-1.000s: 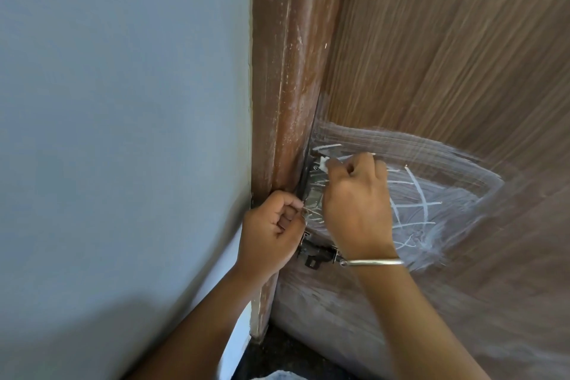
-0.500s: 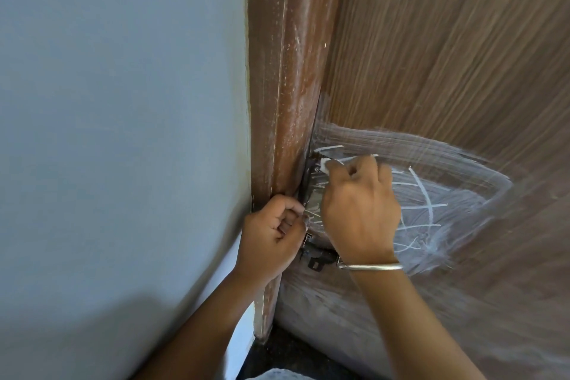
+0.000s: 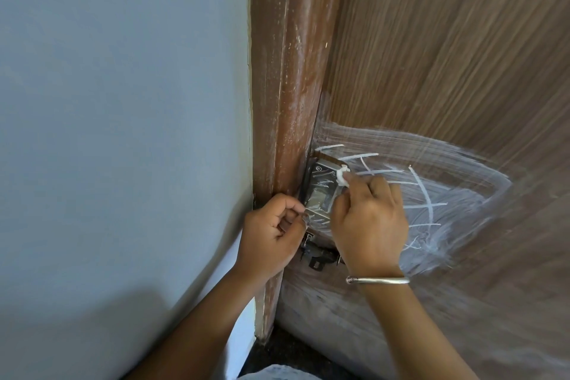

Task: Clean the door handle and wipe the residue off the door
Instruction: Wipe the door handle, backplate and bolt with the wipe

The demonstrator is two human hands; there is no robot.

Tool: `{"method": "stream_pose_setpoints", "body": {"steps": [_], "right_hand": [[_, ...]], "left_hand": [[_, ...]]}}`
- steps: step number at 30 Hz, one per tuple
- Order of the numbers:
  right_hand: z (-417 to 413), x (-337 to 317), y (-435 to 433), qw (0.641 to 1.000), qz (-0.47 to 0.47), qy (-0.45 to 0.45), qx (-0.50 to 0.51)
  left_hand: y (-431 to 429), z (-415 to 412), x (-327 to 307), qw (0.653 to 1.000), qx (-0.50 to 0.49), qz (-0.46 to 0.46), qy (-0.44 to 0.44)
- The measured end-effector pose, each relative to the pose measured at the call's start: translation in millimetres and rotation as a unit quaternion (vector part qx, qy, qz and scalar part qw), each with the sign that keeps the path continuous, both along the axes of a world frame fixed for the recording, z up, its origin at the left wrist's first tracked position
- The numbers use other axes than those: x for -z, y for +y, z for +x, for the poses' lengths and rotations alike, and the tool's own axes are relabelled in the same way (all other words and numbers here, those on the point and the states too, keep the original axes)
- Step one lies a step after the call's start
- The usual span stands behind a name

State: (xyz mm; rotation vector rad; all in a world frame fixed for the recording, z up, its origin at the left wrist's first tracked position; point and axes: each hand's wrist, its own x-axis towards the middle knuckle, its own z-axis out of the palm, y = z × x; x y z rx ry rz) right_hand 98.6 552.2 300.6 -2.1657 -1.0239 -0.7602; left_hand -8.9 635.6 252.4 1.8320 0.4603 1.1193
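Observation:
A silver metal lock plate (image 3: 320,191) is fixed at the left edge of the brown wooden door (image 3: 447,55). White streaks and smears of residue (image 3: 431,194) cover the plate and the door around it. My right hand (image 3: 368,222) pinches a small white wad (image 3: 342,177) against the plate's upper right corner. My left hand (image 3: 271,237) is curled at the plate's lower left edge, fingertips touching it; what it holds, if anything, is hidden. A dark latch part (image 3: 317,256) shows below the hands.
A reddish-brown door frame (image 3: 287,71) with white flecks runs upright left of the door. A pale blue wall (image 3: 123,102) fills the left side. A silver bangle (image 3: 377,280) circles my right wrist. Dark floor (image 3: 277,352) shows at the bottom.
My right hand has shifted down and to the right, uncovering the lock plate and showing the white wad at its fingertips. My left hand stays in place.

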Motion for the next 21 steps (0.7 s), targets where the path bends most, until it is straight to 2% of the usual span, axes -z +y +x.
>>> {"method": "stream_pose_setpoints", "body": {"steps": [7, 10, 15, 21], "right_hand": [[-1, 4, -3, 0.999, 0.022, 0.039, -0.021], [0, -4, 0, 0.998, 0.040, 0.026, -0.032], [-2, 1, 1, 1.000, 0.004, -0.005, -0.018], [0, 12, -5, 0.998, -0.052, 0.022, -0.015]], "left_hand": [[0, 1, 3, 1.000, -0.009, 0.018, 0.010], [0, 1, 2, 1.000, -0.008, 0.017, 0.009], [0, 0, 2, 1.000, -0.007, 0.009, 0.010], [0, -1, 2, 1.000, -0.013, 0.017, 0.015]]}}
